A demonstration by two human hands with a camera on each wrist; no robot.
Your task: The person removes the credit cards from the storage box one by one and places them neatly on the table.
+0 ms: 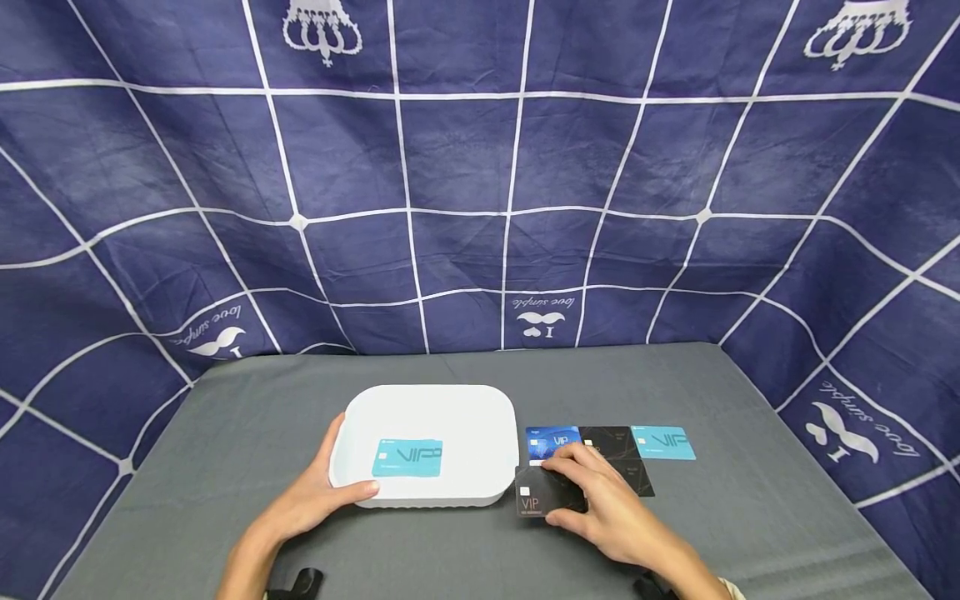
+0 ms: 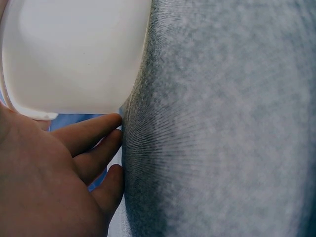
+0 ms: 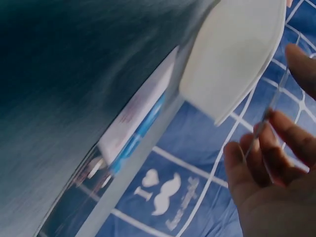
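My left hand holds the white plastic box at its left side, thumb on the front rim. In the left wrist view its fingers lie along the box wall. Teal cards, slightly offset in a stack, lie on the box's flat white top. My right hand pinches a black VIP card just right of the box; in the right wrist view that card shows edge-on between thumb and fingers. Behind that hand are a blue VIP card, dark cards and a teal card.
A grey cloth covers the table. Blue curtains with white grid lines stand at the back and both sides. The row of cards lies right of the box.
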